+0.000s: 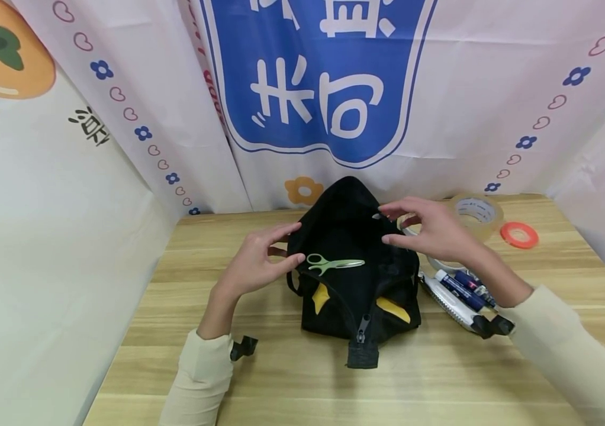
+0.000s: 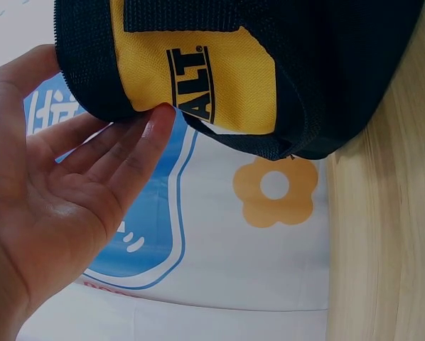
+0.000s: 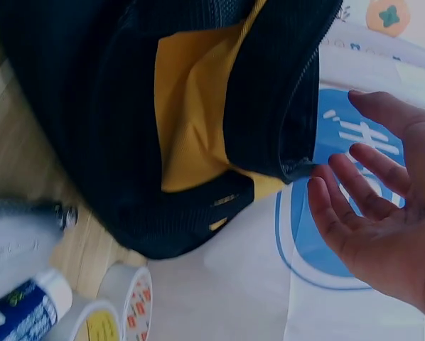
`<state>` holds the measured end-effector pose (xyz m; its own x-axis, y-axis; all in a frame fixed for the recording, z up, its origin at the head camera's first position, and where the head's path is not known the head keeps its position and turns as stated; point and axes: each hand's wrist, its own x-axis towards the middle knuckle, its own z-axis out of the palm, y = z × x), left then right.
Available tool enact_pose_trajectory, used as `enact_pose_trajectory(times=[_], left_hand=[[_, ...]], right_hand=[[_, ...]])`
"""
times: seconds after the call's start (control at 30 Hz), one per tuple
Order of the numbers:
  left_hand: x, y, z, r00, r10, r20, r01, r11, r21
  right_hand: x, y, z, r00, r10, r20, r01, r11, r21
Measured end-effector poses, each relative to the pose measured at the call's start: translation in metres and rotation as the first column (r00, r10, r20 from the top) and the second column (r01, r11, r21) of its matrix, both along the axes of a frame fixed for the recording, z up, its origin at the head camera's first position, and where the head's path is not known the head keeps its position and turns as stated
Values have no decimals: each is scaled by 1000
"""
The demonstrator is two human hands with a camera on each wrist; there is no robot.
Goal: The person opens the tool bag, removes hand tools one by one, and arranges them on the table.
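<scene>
A black and yellow tool bag (image 1: 394, 310) stands on the table with its zipped mouth spread wide. Green-handled scissors (image 1: 334, 264) show against the black of the open mouth, blades pointing right. My left hand (image 1: 260, 257) holds the bag's left rim, thumb over the edge and fingers along the outside; the left wrist view shows those fingers against the yellow panel (image 2: 248, 92). On the other side my right hand (image 1: 430, 228) has its fingers spread loosely, with nothing in them. Its fingertips are right at the zipper end (image 3: 294, 168) in the right wrist view.
Right of the bag lie markers (image 1: 459, 290) and a long whitish case (image 1: 449, 303). Behind them are a clear packing tape roll (image 1: 489, 216), an orange tape roll (image 1: 519, 235) and white rolls (image 3: 131, 298). A printed cloth (image 1: 441, 118) hangs along the table's back edge.
</scene>
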<state>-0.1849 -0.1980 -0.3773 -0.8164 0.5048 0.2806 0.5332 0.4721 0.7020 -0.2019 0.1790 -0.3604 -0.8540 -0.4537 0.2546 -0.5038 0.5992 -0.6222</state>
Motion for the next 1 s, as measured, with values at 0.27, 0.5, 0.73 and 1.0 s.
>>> enact_pose_trajectory(times=[0.27, 0.5, 0.73, 1.0], left_hand=[[0, 0, 0, 1000, -2, 4, 2, 1000, 4], [0, 0, 1, 1000, 0, 11, 0, 1000, 1], [-1, 0, 1, 1000, -1, 10, 1, 1000, -2], [0, 0, 2, 1000, -10, 14, 10, 1000, 5]], right_hand=[[-5, -19, 1, 999, 33, 7, -32, 999, -41], [-8, -36, -1, 995, 95, 42, -93, 994, -52], [-20, -56, -9, 981, 168, 99, -165, 985, -41], [-38, -76, -27, 973, 181, 140, -179, 983, -26]])
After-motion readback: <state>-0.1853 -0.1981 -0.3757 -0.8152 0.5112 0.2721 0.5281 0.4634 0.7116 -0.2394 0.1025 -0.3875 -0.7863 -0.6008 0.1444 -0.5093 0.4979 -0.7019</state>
